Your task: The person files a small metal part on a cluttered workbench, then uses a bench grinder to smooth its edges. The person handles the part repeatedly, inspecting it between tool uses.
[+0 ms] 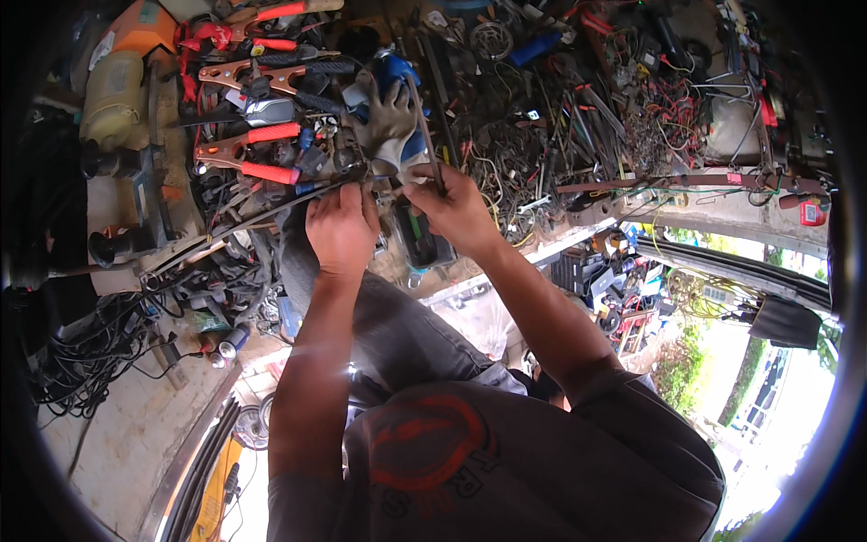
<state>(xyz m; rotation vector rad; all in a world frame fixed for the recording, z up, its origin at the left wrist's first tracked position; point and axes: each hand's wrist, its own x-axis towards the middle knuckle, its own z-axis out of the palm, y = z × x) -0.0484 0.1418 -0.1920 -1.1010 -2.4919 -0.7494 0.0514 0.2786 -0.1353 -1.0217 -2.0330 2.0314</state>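
Note:
My left hand [343, 233] is closed at the bench's near side, its fingertips pinched near a small dark metal part [350, 161]. What the fingers grip is mostly hidden. To its right, my right hand [454, 210] is closed round a long thin dark bar [423, 122] that points away from me. A grey work glove [390, 126] with blue on it lies just beyond both hands. Between my wrists sits a black case [417, 237] with something green in it. Large clamps with red handles [271, 172] and copper-coloured jaws lie left of the glove.
Tangled cables, tools and small parts [515, 172] cover the bench to the right. A yellowish plastic container [113, 99] and an orange box [140, 29] stand at far left. Black cables [99, 334] hang below at left. A long thin rod [262, 217] lies along the near edge.

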